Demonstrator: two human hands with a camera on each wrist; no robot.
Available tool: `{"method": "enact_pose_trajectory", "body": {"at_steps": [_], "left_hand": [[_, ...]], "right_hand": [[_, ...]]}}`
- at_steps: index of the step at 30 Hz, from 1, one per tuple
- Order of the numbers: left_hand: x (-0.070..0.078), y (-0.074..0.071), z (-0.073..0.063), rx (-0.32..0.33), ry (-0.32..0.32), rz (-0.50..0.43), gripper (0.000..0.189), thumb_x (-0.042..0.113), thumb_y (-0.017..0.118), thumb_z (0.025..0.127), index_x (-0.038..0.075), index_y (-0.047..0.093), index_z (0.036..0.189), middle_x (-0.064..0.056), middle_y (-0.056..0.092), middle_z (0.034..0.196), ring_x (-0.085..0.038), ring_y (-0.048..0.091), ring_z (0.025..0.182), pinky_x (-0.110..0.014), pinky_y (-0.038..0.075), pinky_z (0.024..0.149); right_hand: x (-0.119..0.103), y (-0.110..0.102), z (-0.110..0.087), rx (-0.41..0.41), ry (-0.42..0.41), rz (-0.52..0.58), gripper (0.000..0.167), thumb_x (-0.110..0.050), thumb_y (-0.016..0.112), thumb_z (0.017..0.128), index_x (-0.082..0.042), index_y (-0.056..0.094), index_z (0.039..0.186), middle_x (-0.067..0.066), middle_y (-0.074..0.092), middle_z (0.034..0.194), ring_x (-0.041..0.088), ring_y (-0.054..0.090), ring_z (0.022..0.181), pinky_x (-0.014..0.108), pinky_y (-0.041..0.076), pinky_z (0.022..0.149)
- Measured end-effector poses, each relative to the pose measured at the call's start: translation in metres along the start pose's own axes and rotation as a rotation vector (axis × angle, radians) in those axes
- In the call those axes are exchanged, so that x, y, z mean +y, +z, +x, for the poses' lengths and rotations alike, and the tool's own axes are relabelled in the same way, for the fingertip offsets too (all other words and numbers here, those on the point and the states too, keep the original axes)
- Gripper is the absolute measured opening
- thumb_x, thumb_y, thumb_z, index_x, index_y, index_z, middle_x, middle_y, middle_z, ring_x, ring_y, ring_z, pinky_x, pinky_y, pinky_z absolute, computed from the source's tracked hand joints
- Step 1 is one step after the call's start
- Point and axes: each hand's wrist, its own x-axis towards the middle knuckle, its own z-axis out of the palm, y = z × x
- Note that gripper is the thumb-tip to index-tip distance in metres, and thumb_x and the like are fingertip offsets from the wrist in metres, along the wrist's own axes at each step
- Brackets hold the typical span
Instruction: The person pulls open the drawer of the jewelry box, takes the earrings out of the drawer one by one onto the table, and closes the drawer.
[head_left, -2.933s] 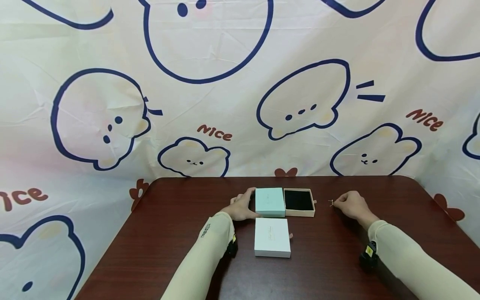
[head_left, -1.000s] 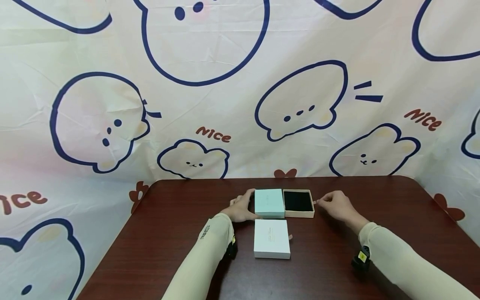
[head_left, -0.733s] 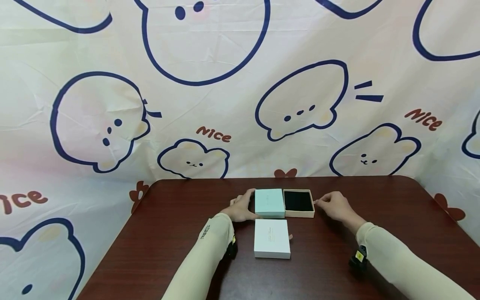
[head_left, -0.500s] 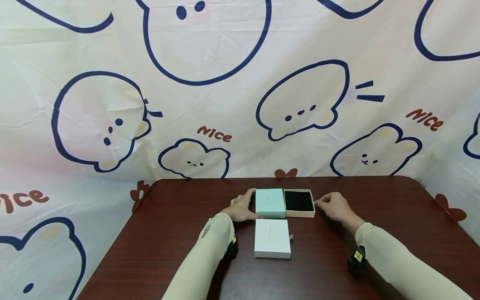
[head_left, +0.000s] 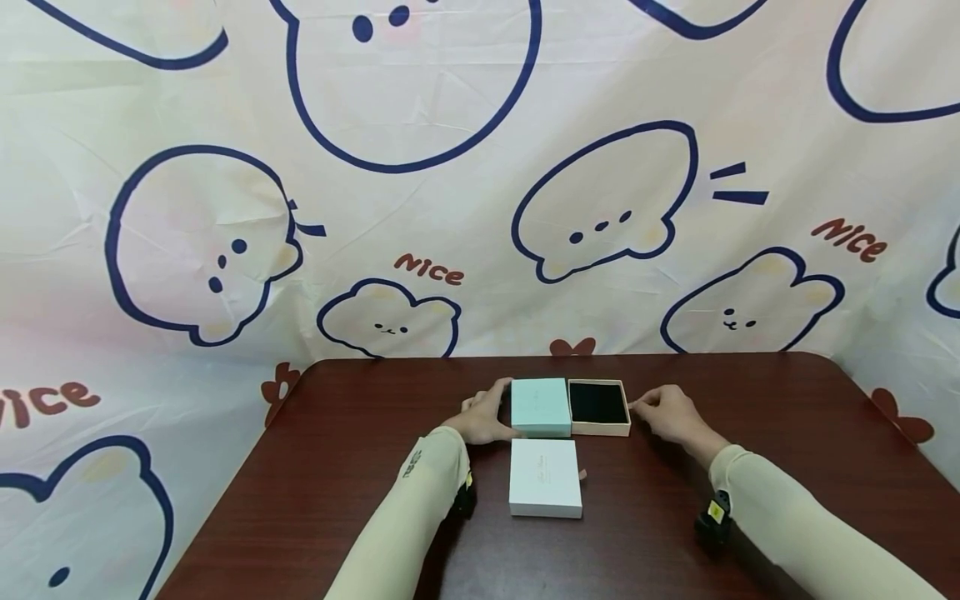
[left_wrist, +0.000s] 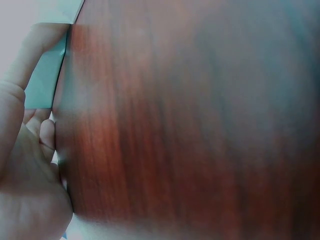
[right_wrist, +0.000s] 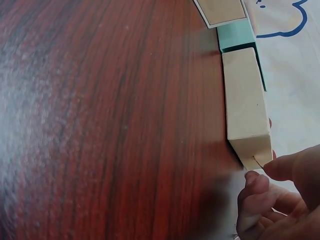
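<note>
Drawer [head_left: 600, 430] extended, tab [right_wrist: 257, 161] pinched btwn R fingers [right_wrist: 258, 184].

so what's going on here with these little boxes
A person is handling a pale green box on a brown table. Their left hand grips the left end of the green box, while their right hand pinches the small pull tab on its drawer. The drawer stands out to the right, with its black lining showing. Nearer the person lies a closed white box, which neither hand is touching.
</note>
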Motion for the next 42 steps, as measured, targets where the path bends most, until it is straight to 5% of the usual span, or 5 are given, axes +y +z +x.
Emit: {"method": "enact_pose_trajectory", "body": {"at_steps": [3, 12, 42], "left_hand": [[-0.0007, 0.0005, 0.0006, 0.001, -0.001, 0.002, 0.101, 0.038, 0.078, 0.088, 0.018, 0.012, 0.162, -0.016, 0.034, 0.161, -0.035, 0.034, 0.142, -0.054, 0.023, 0.111], [0.0007, -0.0002, -0.0007, 0.002, 0.005, 0.005, 0.101, 0.038, 0.078, 0.088, 0.016, 0.012, 0.162, -0.016, 0.035, 0.16, -0.035, 0.035, 0.141, -0.054, 0.023, 0.11], [-0.0024, 0.0015, 0.0015, 0.01, 0.006, 0.011, 0.103, 0.039, 0.078, 0.088, 0.016, 0.011, 0.162, -0.013, 0.029, 0.165, -0.035, 0.03, 0.147, -0.055, 0.021, 0.113]], "right_hand": [[-0.0002, 0.0009, 0.0, -0.008, 0.017, 0.011, 0.032, -0.012, 0.051, 0.099, 0.007, 0.072, 0.113, 0.012, 0.07, 0.088, 0.014, 0.056, 0.061, 0.03, 0.048, 0.054], [-0.0034, 0.0005, -0.0014, -0.03, 0.019, 0.064, 0.032, -0.011, 0.05, 0.1, 0.008, 0.072, 0.112, 0.004, 0.061, 0.069, 0.014, 0.052, 0.057, 0.03, 0.045, 0.052], [-0.002, 0.0058, 0.0015, -0.04, 0.038, 0.084, 0.03, -0.01, 0.05, 0.102, 0.011, 0.069, 0.111, 0.007, 0.063, 0.081, 0.014, 0.055, 0.062, 0.031, 0.049, 0.055]]}}
